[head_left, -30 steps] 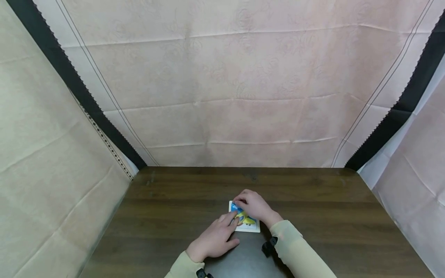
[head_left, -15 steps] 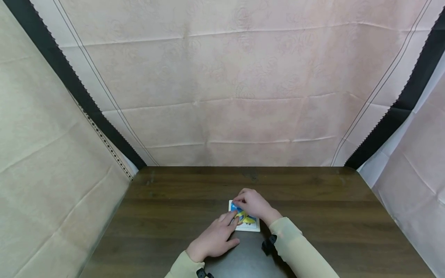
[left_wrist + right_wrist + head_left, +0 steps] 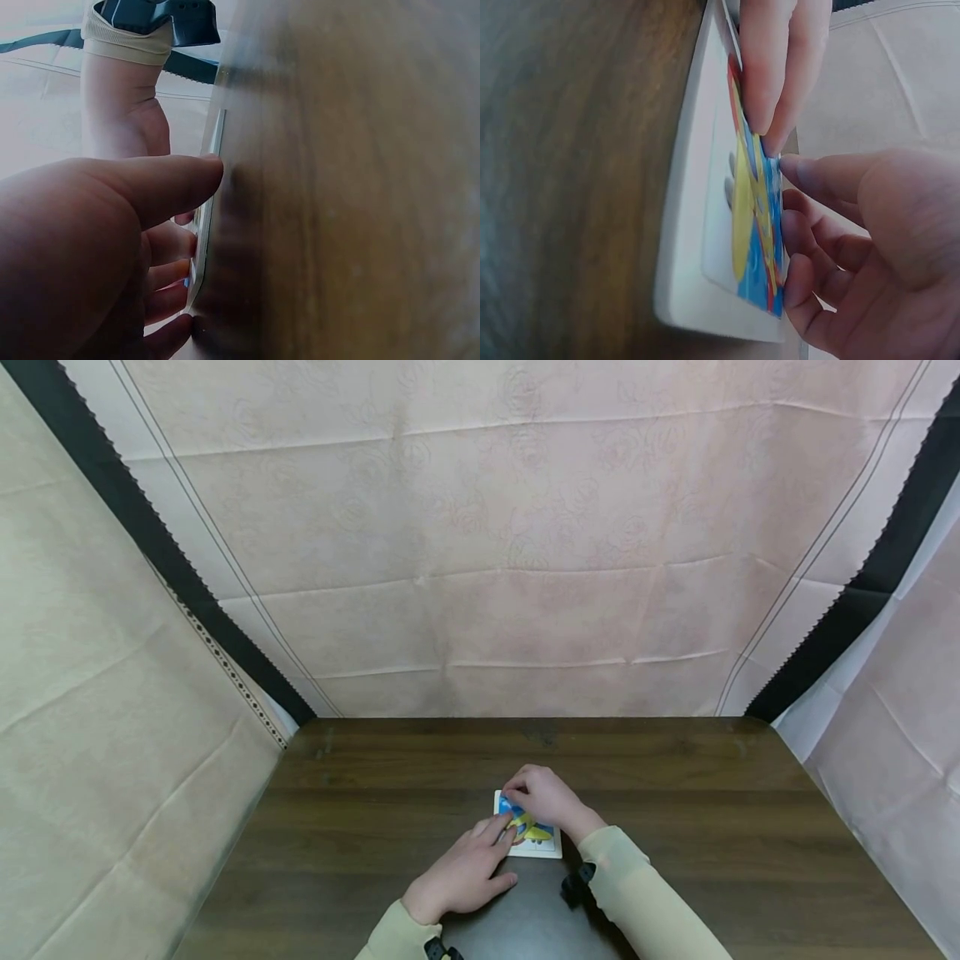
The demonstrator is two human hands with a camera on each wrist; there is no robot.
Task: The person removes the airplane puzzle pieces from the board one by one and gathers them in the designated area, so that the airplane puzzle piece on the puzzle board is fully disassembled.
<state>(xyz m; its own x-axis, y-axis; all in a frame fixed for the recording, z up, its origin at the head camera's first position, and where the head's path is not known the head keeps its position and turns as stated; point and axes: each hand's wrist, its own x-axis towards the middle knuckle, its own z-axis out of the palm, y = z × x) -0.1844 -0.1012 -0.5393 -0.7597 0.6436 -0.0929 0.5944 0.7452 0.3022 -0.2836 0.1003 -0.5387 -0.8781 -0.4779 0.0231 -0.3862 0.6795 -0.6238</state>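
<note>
Since half a second ago almost nothing has changed: the white-bordered board (image 3: 542,851) lies at the same spot on my brown table (image 3: 375,827), near six o'clock as I look down. My left hand (image 3: 459,875) still reaches in from the board's eight o'clock, fingers extended onto its picture (image 3: 742,217), thumb spread toward the board's seven. My right hand (image 3: 549,797) keeps its place over the one o'clock side, fingers bent, tips against the picture near eleven; I cannot tell whether they pinch a piece or merely touch the surface. Only my right sleeve (image 3: 637,889) and the black wrist device (image 3: 575,887), at the board's five o'clock, have edged very slightly toward eleven.
</note>
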